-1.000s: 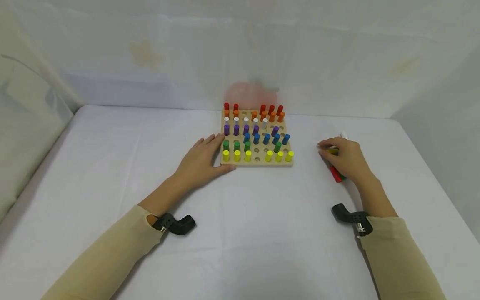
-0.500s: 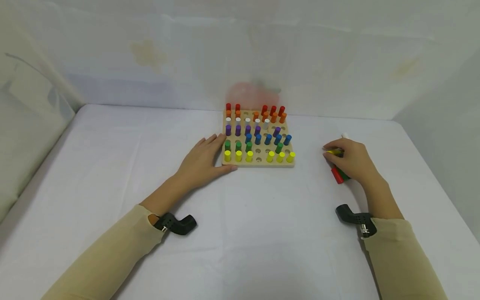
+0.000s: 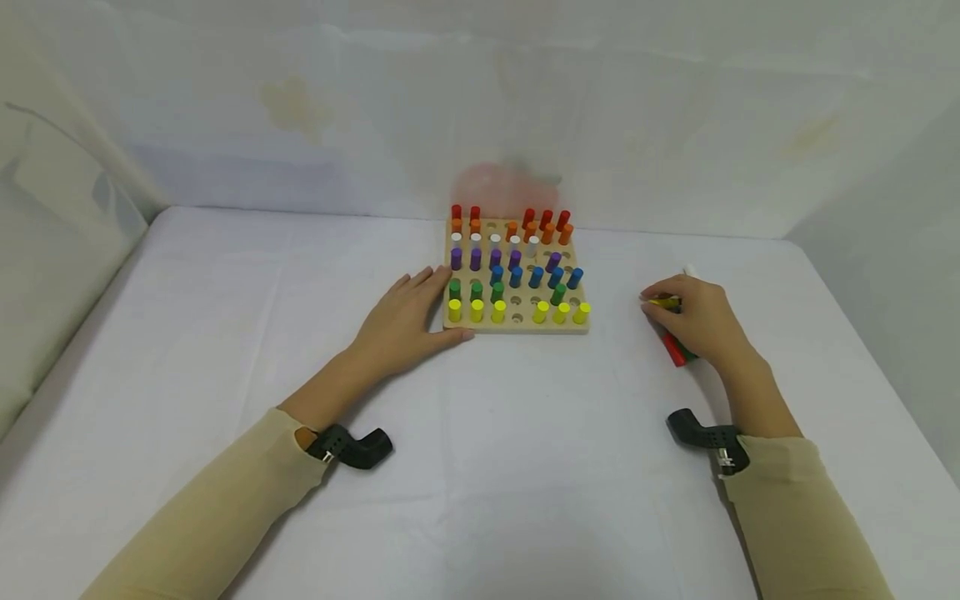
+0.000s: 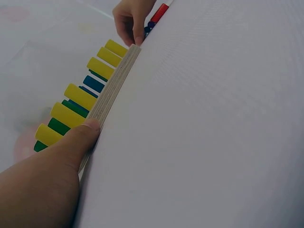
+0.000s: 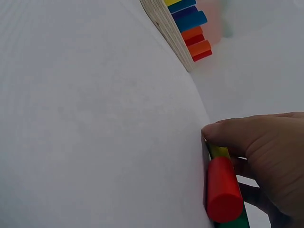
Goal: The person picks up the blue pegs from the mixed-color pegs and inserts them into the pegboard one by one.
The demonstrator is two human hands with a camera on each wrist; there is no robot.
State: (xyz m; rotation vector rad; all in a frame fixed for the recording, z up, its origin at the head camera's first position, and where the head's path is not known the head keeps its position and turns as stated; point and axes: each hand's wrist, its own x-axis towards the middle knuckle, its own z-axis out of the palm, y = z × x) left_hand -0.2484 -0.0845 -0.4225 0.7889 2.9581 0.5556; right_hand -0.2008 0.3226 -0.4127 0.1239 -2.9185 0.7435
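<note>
A light wooden pegboard [image 3: 480, 328] carries rows of upright coloured pegs, with several bare holes among them. Against its left side and front corner rests my left hand [image 3: 401, 321], the thumb [image 4: 86, 135] along the front edge in the left wrist view. To the right of the board, my right hand [image 3: 697, 321] pinches a yellow peg [image 3: 665, 303] between thumb and fingers, low at the table. Beside that hand lie a red peg [image 5: 224, 190], a green peg [image 5: 237, 221] and a white peg [image 3: 689, 271], each partly hidden by it.
White cloth covers the table [image 3: 480, 467] and hangs as a backdrop [image 3: 390, 108] close behind the board. A black camera mount [image 3: 352, 447] is on the left wrist, and another mount [image 3: 708, 437] is on the right wrist.
My right hand has shifted slightly right, then a little back left, staying at the yellow peg. The left hand keeps its place on the board.
</note>
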